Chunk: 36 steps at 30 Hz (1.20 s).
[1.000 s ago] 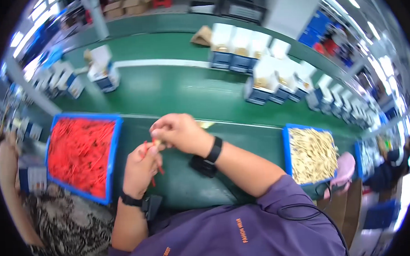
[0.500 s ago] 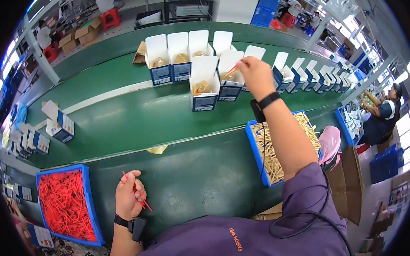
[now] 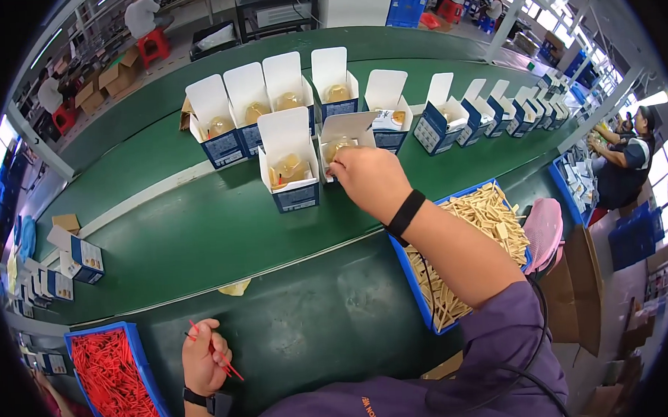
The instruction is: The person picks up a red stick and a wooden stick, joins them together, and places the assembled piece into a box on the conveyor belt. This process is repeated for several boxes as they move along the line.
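Note:
My left hand [image 3: 205, 357], closed, holds several thin red sticks [image 3: 232, 368] above the green bench, beside a blue tray [image 3: 137, 350] heaped with similar red sticks [image 3: 110, 371]. My right hand [image 3: 368, 179] is pinched at the near left corner of an open blue-and-white box [image 3: 354, 124]; a bit of red shows at its fingertips, mostly hidden. A round, clear amber-tinted item [image 3: 337, 147] sits inside that box. Just left stands another open box [image 3: 298, 197] with a similar item [image 3: 290, 168] and a red stick in its corner.
More open boxes [image 3: 222, 148] stand behind, and a row of boxes [image 3: 476, 124] runs right. A blue tray of pale wooden-looking sticks [image 3: 491, 216] lies under my right forearm, near a pink bag [image 3: 545, 233]. Other boxes [image 3: 80, 254] stand left. A person [image 3: 622, 158] works at the far right.
My right hand has come down and left, bringing the red stick to the box's near corner. The view has shifted; my left hand still holds its red sticks.

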Each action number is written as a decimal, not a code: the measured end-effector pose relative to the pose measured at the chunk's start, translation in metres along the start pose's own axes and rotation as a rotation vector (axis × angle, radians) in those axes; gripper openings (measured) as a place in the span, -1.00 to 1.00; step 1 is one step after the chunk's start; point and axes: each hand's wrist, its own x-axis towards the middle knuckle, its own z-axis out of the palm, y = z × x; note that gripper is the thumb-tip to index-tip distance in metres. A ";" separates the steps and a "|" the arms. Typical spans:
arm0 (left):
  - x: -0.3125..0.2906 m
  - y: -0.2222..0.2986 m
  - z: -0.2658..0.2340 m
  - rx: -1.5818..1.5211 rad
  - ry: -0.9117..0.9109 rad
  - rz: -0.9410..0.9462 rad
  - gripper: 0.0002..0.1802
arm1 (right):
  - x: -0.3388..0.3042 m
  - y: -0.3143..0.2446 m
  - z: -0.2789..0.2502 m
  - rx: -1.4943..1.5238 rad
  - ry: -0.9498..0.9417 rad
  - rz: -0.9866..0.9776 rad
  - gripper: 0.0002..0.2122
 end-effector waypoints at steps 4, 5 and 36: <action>-0.006 -0.001 0.003 0.021 0.025 -0.013 -0.75 | 0.015 -0.006 0.009 -0.191 -0.122 0.040 -0.84; -0.007 -0.002 0.006 0.010 0.015 -0.029 -0.76 | 0.024 -0.006 0.011 -0.236 -0.169 0.048 -0.84; 0.013 -0.016 0.046 -0.004 -0.447 -0.128 -0.67 | -0.130 -0.072 -0.065 0.939 -0.349 0.605 -0.86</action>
